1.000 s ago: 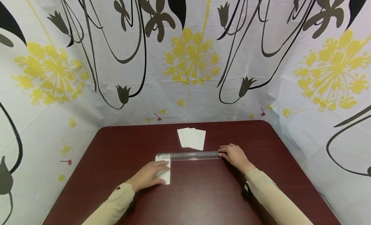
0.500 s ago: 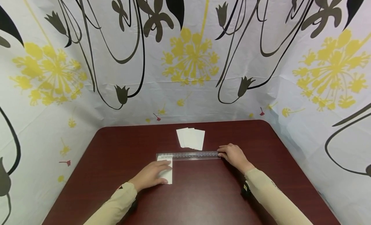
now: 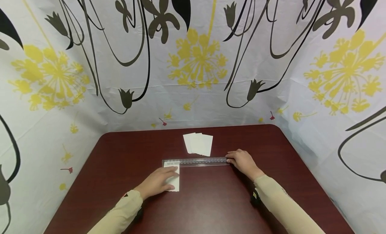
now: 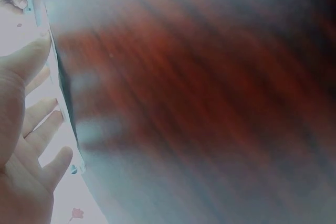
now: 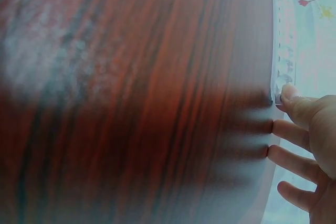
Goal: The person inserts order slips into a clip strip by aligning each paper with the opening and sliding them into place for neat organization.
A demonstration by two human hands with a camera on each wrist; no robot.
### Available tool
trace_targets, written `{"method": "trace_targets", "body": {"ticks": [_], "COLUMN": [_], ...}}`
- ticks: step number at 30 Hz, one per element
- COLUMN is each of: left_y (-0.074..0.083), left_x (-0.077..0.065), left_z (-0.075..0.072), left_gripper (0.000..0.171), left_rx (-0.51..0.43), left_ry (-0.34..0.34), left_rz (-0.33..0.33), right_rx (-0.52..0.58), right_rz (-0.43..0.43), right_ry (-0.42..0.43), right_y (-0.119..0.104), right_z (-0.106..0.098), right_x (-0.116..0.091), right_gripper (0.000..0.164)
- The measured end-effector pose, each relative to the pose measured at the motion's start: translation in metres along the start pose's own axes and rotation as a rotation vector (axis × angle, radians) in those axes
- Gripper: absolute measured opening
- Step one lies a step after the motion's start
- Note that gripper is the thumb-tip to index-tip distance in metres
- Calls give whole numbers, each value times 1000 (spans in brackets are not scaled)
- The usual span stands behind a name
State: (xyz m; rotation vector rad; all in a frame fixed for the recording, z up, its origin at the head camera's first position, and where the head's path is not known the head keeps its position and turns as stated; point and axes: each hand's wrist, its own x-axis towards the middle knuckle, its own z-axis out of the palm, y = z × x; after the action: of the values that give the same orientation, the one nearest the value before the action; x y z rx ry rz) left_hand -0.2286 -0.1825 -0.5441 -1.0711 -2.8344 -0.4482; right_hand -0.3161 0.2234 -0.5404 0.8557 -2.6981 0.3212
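My left hand (image 3: 157, 183) rests on a small white card (image 3: 175, 183) on the table, its fingers spread and touching the card. The card's far edge meets the left end of a clear plastic ruler (image 3: 202, 162), which lies sideways across the table. At the ruler's other end, my right hand (image 3: 242, 163) holds it by the tip. In the right wrist view the thumb (image 5: 291, 100) is on the end of the ruler (image 5: 283, 40), while other fingertips touch the tabletop. The left wrist view shows the card (image 4: 64, 95) edge-on beside the left fingers (image 4: 44, 124).
Several white cards (image 3: 199, 144) lie fanned out behind the ruler, near the back of the dark red-brown table (image 3: 205, 207). Cloth with a floral print (image 3: 144, 110) hangs behind the table and along both sides.
My left hand has slid the card slightly to the right, so its left edge now sits just inside the ruler's left end. The right hand and ruler stay in place.
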Motion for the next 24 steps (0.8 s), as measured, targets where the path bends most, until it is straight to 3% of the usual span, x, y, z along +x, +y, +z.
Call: {"method": "trace_targets", "body": {"ticks": [24], "left_y": [6], "left_x": [7], "left_z": [0], "left_gripper": [49], "left_rx": [16], "left_ry": [-6], "left_rz": [6], "right_rx": [25], "right_rz": [46], "right_ry": [-29], "right_y": [-3], "right_z": [-4], "right_x": [0], "right_gripper": [23]}}
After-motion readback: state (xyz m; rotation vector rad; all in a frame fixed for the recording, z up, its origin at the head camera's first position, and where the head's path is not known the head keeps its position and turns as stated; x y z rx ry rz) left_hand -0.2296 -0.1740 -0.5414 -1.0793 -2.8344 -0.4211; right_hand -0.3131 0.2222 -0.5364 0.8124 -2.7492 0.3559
